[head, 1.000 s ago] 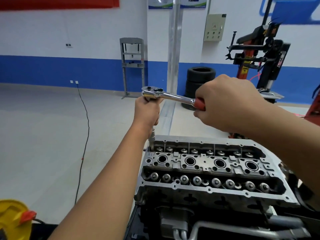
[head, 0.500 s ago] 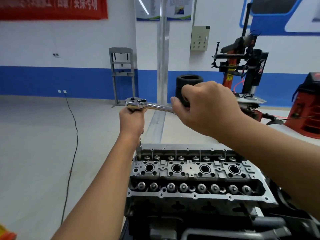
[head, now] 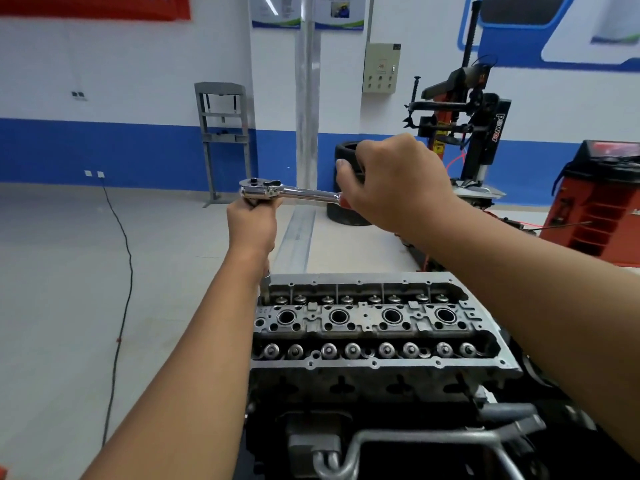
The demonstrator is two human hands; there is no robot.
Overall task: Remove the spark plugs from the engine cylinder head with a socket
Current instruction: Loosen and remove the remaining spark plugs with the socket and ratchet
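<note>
Left hand (head: 252, 223): raised above the cylinder head's (head: 374, 327) far left corner, fist wrapped around the extension (head: 266, 284) just under the ratchet (head: 294, 192) head.
Right hand (head: 398, 185): right of it, gripping the ratchet's red handle.
Cylinder head: below both hands, four plug wells in a row.
Room: grey floor, tire changer (head: 464, 133) beyond.

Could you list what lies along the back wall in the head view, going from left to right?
Red banner → grey press frame → metal column → control box → tyre changer → red machine.
</note>
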